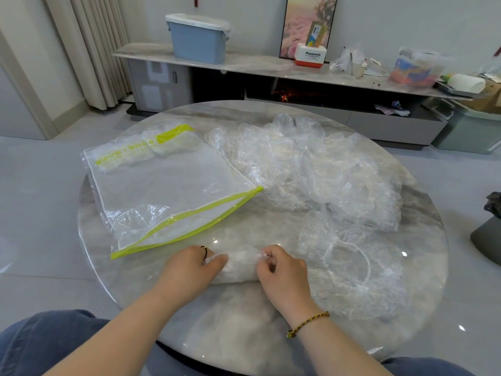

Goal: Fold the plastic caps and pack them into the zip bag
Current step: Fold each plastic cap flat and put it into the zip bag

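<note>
A clear plastic cap (241, 267), folded into a narrow roll, lies on the round marble table (244, 329) near its front. My left hand (189, 270) grips the roll's left end and my right hand (279, 270) pinches its right end. The clear zip bag (162, 185) with a lime-green zipper edge lies flat at the left, a few folded caps inside at its far end. A large heap of loose clear caps (320, 169) fills the right half of the table. One spread cap (349, 264) lies just right of my right hand.
Behind the table runs a low marble sideboard (257, 63) with a blue lidded bin (199, 39), a Panasonic box (310, 55) and bagged clutter. A grey base (486, 240) stands on the floor at the right. My knees show under the table's front edge.
</note>
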The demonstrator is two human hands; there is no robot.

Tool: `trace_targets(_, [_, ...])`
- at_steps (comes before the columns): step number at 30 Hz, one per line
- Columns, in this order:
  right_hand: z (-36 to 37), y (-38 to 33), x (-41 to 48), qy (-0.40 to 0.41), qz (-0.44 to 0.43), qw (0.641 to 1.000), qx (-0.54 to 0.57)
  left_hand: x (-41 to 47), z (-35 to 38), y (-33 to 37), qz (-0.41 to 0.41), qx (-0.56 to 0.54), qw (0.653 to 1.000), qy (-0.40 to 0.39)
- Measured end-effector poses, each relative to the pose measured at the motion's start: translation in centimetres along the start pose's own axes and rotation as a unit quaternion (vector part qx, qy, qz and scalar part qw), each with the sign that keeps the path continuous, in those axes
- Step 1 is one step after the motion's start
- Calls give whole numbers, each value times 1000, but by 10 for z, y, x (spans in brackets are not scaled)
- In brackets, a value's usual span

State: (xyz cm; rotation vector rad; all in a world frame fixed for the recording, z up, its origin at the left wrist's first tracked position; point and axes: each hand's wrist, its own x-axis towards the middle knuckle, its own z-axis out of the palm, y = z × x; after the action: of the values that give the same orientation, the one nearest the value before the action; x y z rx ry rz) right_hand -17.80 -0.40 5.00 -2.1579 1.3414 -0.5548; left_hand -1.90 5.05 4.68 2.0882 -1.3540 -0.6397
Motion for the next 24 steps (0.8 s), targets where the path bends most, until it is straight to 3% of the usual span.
trace_targets(4, [5, -5, -1, 7, 12, 994, -108, 2, 6, 1, -9, 93, 996, -7])
trace_targets(7, [16, -1, -4, 150, -99, 971, -156, 0, 8, 5, 13, 157, 987, -2])
trace_targets(8, [19, -1, -5, 160, -159, 964, -141, -1, 7, 8, 18, 178, 984, 3])
trace_targets(11, [26, -1, -7, 129, -253, 946, -159, -3, 6, 14, 29, 208, 977, 24])
trace_targets(14, [28, 0, -5, 56, -213, 954, -205, -4, 4, 14, 27, 183, 979, 89])
trace_targets(17, [28, 5, -2, 26, -179, 960, -212, -4, 15, 5, 158, 182, 957, 161])
trace_targets(20, [30, 8, -1, -6, -167, 964, -208, -9, 29, 5, 253, 227, 934, 110])
trace_targets(24, [30, 6, 2, -51, -154, 965, -208, -5, 42, 0, 200, 306, 931, -19])
